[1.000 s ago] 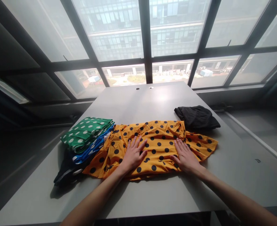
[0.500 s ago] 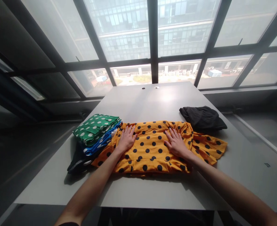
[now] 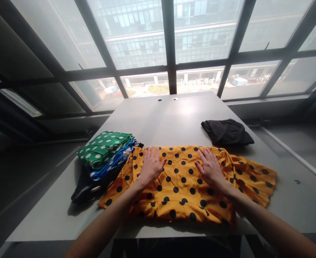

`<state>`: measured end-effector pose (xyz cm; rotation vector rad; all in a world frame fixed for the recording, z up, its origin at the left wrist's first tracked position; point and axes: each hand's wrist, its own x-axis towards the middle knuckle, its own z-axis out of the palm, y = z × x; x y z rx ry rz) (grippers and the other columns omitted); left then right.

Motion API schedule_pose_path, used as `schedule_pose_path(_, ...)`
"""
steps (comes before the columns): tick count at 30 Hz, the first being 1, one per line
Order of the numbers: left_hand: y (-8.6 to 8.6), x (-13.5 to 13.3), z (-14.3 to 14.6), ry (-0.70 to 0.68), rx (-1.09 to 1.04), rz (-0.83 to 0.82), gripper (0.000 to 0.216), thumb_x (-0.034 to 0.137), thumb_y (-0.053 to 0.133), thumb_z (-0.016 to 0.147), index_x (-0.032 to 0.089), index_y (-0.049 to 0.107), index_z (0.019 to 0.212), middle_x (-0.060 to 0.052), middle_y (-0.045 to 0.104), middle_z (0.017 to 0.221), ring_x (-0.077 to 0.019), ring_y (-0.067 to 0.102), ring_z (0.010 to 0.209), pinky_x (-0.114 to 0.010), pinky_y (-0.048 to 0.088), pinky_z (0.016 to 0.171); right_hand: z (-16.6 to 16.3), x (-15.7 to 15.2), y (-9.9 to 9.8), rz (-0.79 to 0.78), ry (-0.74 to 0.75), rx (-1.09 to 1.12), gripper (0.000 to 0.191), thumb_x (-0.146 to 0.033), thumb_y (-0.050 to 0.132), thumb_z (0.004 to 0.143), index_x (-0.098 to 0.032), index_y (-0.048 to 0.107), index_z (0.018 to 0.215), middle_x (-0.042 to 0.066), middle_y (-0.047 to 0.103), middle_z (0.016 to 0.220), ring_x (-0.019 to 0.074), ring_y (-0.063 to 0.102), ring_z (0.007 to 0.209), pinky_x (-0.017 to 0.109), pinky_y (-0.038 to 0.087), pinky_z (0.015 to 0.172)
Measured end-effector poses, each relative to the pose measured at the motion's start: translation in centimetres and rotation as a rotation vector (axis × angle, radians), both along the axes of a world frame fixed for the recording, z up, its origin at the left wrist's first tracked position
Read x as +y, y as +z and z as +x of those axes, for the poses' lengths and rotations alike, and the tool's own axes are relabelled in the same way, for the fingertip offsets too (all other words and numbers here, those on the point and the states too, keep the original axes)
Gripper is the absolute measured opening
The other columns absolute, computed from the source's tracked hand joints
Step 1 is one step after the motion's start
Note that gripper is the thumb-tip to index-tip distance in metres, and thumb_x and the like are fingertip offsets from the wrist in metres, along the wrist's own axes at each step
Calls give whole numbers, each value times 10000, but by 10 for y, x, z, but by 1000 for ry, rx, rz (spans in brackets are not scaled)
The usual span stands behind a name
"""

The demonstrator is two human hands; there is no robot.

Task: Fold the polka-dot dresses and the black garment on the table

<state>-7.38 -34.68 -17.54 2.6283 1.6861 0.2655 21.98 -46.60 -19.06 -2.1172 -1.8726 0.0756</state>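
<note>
An orange garment with black polka dots (image 3: pixel 184 186) lies spread across the near part of a grey table (image 3: pixel 168 118). My left hand (image 3: pixel 150 165) rests flat on its upper left area, fingers stretched out. My right hand (image 3: pixel 210 167) lies flat on its upper right area, fingers spread. Both palms press on the cloth and hold nothing. The garment's near edge reaches the table's front edge.
A stack of folded clothes sits at the left: a green dotted piece (image 3: pixel 104 147) on top, blue dotted (image 3: pixel 112 164) below, black (image 3: pixel 86 186) at the bottom. A folded black garment (image 3: pixel 226 132) lies at the right rear. Large windows stand behind the table.
The orange garment has come nearer the table's front edge and spreads wider to the right. Both hands remain flat on it, a little closer to me.
</note>
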Motion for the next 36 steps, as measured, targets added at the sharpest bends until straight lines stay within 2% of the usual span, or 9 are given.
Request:
schedule_pose_path(2,-3,-6,15,-134,-19,-26,698,628,358,1067,280,374,1672,-104,297,1741,-394,173,1623,-627,133,1298,3,19,-2,-17,-7,-3,677,-527,329,1090,-168,379,1662,138,240,1749,327,182,1630,570,194,1305)
schedule_pose_path(5,-13,-7,20,-121,-29,-64,644,639,361,1071,373,384,1657,-48,280,1751,-404,155,1624,-671,128,1280,28,34,-15,-60,10,-15,672,-514,334,1094,-167,360,1669,149,260,1741,328,202,1626,586,187,1305)
schedule_pose_path(12,-5,0,14,61,-15,-86,721,614,361,1078,221,346,1682,-158,278,1738,-429,188,1612,-665,182,1268,98,36,-13,25,149,-1,615,-423,360,1087,-49,525,1547,214,410,1661,319,350,1574,463,303,1294)
schedule_pose_path(17,22,-61,29,-302,-8,-54,703,602,399,1078,230,361,1673,-133,276,1742,-397,173,1622,-670,169,1280,52,-20,12,254,175,76,539,-401,381,1094,-160,563,1540,141,509,1611,295,408,1542,511,339,1274)
schedule_pose_path(20,15,-102,32,-529,-10,-68,705,622,479,1050,344,328,1679,-89,271,1749,-399,202,1615,-687,194,1268,9,-72,2,209,334,-1,616,-456,495,1065,-227,443,1634,109,356,1710,327,319,1585,531,323,1269)
schedule_pose_path(27,-11,-122,33,-549,17,-144,728,607,575,1016,378,344,1668,-104,209,1766,-440,203,1605,-730,209,1241,-7,-109,-34,146,546,-96,694,-475,556,1037,-319,337,1677,81,310,1730,309,320,1586,519,281,1276)
schedule_pose_path(30,2,-119,43,-525,7,-154,725,628,536,1026,344,355,1668,-116,254,1752,-439,203,1606,-724,249,1232,22,-103,-20,148,337,2,617,-454,488,1060,-265,410,1642,96,351,1716,293,337,1578,497,322,1266)
schedule_pose_path(34,19,-113,74,-494,-47,-155,690,611,441,1067,296,349,1674,-111,292,1740,-406,186,1618,-695,237,1257,98,-79,-2,219,-307,32,736,-567,542,985,-56,533,1515,277,445,1609,431,357,1534,599,319,1238)
schedule_pose_path(36,19,-108,93,-508,-61,-180,681,605,426,1073,286,359,1670,-107,307,1734,-401,194,1617,-692,229,1263,139,-60,3,138,-460,47,798,-604,593,935,-13,556,1470,311,523,1524,447,442,1470,570,371,1205)
